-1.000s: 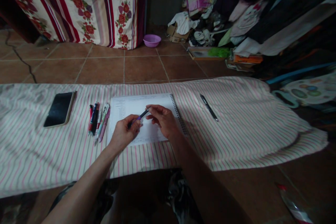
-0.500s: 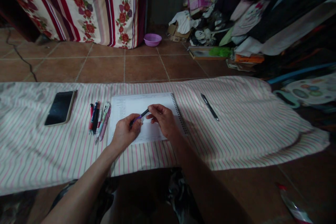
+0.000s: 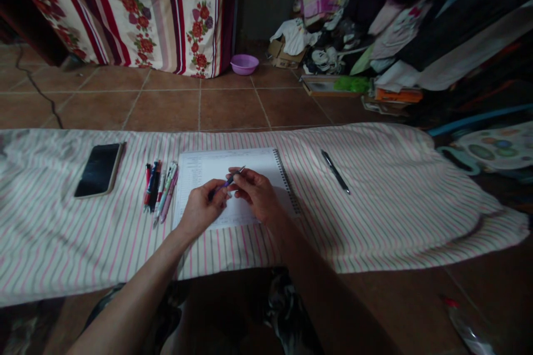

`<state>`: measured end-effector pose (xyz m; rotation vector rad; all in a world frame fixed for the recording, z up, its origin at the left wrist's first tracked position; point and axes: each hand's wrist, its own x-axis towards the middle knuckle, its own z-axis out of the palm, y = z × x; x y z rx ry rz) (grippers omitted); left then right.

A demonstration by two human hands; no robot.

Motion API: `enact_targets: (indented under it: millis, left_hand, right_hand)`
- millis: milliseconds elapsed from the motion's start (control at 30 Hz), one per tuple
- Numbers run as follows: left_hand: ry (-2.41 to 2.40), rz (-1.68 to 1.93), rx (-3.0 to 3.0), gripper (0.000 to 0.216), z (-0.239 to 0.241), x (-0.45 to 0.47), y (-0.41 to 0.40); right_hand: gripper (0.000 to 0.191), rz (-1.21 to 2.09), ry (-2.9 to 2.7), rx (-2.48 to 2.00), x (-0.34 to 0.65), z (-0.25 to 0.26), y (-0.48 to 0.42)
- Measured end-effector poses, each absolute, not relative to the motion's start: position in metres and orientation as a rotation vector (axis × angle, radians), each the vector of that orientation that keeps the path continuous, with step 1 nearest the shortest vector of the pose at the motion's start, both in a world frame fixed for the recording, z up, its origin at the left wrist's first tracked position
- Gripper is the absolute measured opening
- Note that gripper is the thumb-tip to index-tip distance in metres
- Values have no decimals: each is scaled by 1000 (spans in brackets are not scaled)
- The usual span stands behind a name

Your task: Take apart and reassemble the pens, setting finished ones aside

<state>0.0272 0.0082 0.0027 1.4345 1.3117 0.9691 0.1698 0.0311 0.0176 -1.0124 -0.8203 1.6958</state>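
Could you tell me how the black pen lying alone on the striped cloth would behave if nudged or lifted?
The black pen is slim and looks round, so it may roll sideways, though the soft striped cloth would probably damp that. It looks light and stiff, likely easy to pinch.

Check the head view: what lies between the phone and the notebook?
Head view: between the phone and the notebook, a row of pens lies side by side on the striped cloth.

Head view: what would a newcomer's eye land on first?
The left hand and right hand grip one purple pen over the spiral notebook at the middle of the striped cloth. A row of pens and a dark phone lie to its left, a lone black pen to its right.
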Motion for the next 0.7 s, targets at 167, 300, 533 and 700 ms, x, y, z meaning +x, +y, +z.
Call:
enact_targets:
  millis: [167, 300, 533, 700]
  left_hand:
    - [1416, 913, 1609, 29, 8, 26, 8]
    - [1484, 924, 1698, 30, 9, 25, 7]
    - [1591, 898, 1730, 25, 5, 25, 7]
    - [1635, 906, 1792, 23, 11, 27, 8]
  right_hand:
    - [22, 1678, -814, -1031, 169, 16, 32]
    - [21, 1628, -787, -1037, 171, 15, 33]
    - [21, 1610, -744, -1039, 174, 16, 34]
    - [23, 1627, -700, -1034, 173, 15, 35]
